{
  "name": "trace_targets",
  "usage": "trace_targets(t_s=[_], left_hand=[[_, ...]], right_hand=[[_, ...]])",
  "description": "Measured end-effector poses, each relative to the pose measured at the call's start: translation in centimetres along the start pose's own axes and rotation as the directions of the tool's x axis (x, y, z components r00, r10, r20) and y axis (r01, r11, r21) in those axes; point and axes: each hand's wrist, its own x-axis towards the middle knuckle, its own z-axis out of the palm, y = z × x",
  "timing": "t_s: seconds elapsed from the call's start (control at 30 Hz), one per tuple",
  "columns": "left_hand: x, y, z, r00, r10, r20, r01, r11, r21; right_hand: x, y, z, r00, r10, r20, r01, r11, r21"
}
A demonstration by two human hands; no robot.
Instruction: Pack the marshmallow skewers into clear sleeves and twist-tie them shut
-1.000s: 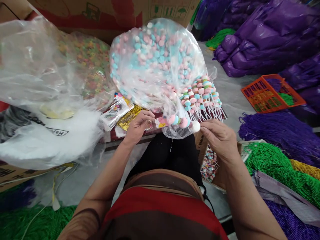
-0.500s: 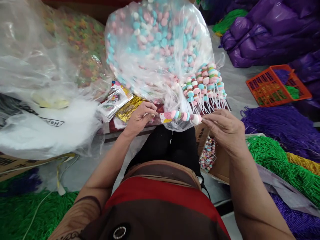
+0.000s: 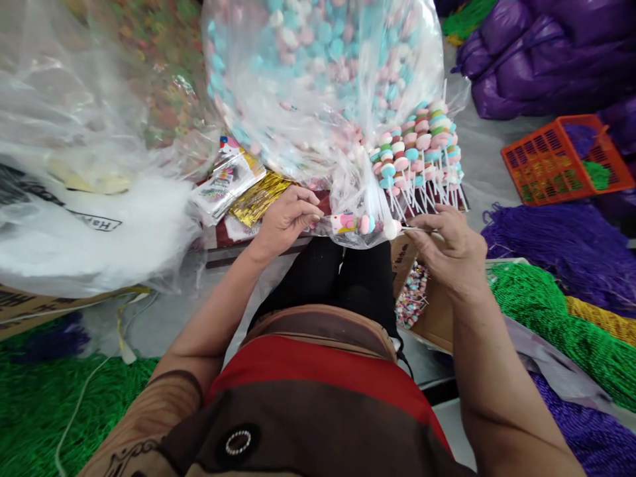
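Note:
A short stick of pastel candy-like pieces (image 3: 368, 224) lies level between my hands, partly inside a small clear bag with a colourful print (image 3: 344, 224). My left hand (image 3: 293, 218) pinches the far left end of this bag between thumb and fingers. At the other end my right hand (image 3: 450, 245) grips the thin white stick (image 3: 410, 229), just beyond a round white piece. To its upper left, a pile of finished-looking candy sticks (image 3: 422, 142) rests at the table's right edge. Flat printed bags (image 3: 226, 182) and gold twist ties (image 3: 261, 202) lie beyond my left hand.
A big clear sack of pink, blue and white pieces (image 3: 318, 66) fills the table's back. White plastic bags (image 3: 99, 218) stand left. Below my right hand is a cardboard box (image 3: 434, 324) of small wrapped items. An orange crate (image 3: 551, 165) and green strands (image 3: 541, 311) lie right.
The printed bag now covers more of the candy stick, its print having shifted right over the pieces. A length of white stick shows by my right fingers. The view has tilted slightly.

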Motion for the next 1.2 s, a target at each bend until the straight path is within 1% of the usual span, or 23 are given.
trace_targets(t_s=[0.17, 0.27, 0.37, 0.4, 0.47, 0.5, 0.53, 0.6, 0.67, 0.7, 0.73, 0.77, 0.87, 0.93, 1.0, 1.03, 1.1, 1.17, 1.2], left_hand=[[0.3, 0.3, 0.3, 0.989, 0.146, 0.022, -0.147, 0.983, 0.108], [0.5, 0.4, 0.4, 0.982, 0.183, 0.051, -0.188, 0.973, 0.134], [0.6, 0.9, 0.5, 0.983, 0.151, 0.102, -0.161, 0.982, 0.095], [0.6, 1.0, 0.4, 0.985, 0.116, 0.125, -0.126, 0.989, 0.071], [0.7, 1.5, 0.2, 0.978, 0.005, 0.207, -0.012, 0.999, 0.031], [0.8, 1.7, 0.0, 0.962, -0.060, 0.265, 0.055, 0.998, 0.024], [1.0, 1.9, -0.2, 0.936, -0.122, 0.329, 0.119, 0.992, 0.031], [1.5, 2.4, -0.6, 0.867, -0.214, 0.451, 0.194, 0.977, 0.091], [2.3, 3.0, -0.9, 0.807, -0.249, 0.535, 0.183, 0.967, 0.174], [2.7, 3.4, -1.0, 0.789, -0.245, 0.563, 0.150, 0.966, 0.210], [3.0, 3.7, -1.0, 0.783, -0.226, 0.580, 0.100, 0.965, 0.241], [3.4, 4.0, -0.9, 0.787, -0.192, 0.587, 0.037, 0.963, 0.266], [4.3, 4.4, -0.1, 0.825, -0.038, 0.564, -0.188, 0.922, 0.337], [4.7, 4.2, 0.7, 0.846, 0.066, 0.529, -0.302, 0.877, 0.373], [5.2, 4.0, 1.4, 0.862, 0.147, 0.484, -0.363, 0.847, 0.389], [5.4, 4.1, 1.6, 0.868, 0.182, 0.462, -0.383, 0.838, 0.389], [5.5, 4.8, 1.7, 0.865, 0.262, 0.429, -0.434, 0.820, 0.373], [4.9, 5.9, 1.5, 0.845, 0.368, 0.387, -0.502, 0.795, 0.341], [4.2, 6.4, 1.3, 0.839, 0.427, 0.336, -0.528, 0.787, 0.319]], right_hand=[[-0.4, 0.1, 0.2, 0.997, -0.068, 0.033, 0.069, 0.996, -0.047], [-0.5, 0.5, 0.4, 0.991, -0.131, 0.037, 0.134, 0.987, -0.087], [-0.6, 0.6, 0.8, 0.983, -0.185, 0.019, 0.186, 0.979, -0.079], [-0.7, 0.6, 0.9, 0.983, -0.185, 0.013, 0.186, 0.980, -0.072], [-0.7, 0.4, 1.1, 0.987, -0.161, 0.006, 0.161, 0.985, -0.060], [-0.7, 0.3, 1.2, 0.990, -0.142, 0.005, 0.142, 0.988, -0.052], [-0.7, 0.1, 1.3, 0.992, -0.123, 0.006, 0.123, 0.992, -0.041], [-0.6, -0.2, 1.4, 0.996, -0.083, 0.014, 0.083, 0.996, -0.009], [-0.5, -0.6, 1.5, 0.998, -0.055, 0.019, 0.054, 0.998, 0.026], [-0.4, -0.7, 1.6, 0.999, -0.046, 0.024, 0.045, 0.998, 0.042], [-0.4, -0.9, 1.6, 0.999, -0.042, 0.032, 0.040, 0.998, 0.055], [-0.4, -1.0, 1.7, 0.998, -0.040, 0.044, 0.037, 0.997, 0.067], [-0.3, -1.5, 2.0, 0.997, -0.017, 0.080, 0.008, 0.994, 0.112], [-0.4, -1.8, 2.1, 0.994, 0.052, 0.093, -0.067, 0.983, 0.170], [-0.5, -2.2, 2.3, 0.976, 0.180, 0.122, -0.206, 0.942, 0.265], [-0.6, -2.4, 2.4, 0.957, 0.255, 0.142, -0.288, 0.901, 0.325], [-0.8, -2.7, 3.1, 0.903, 0.394, 0.171, -0.427, 0.778, 0.462], [-0.8, -3.1, 3.9, 0.856, 0.488, 0.169, -0.479, 0.629, 0.612], [-0.8, -3.3, 4.3, 0.839, 0.520, 0.160, -0.475, 0.557, 0.681]])
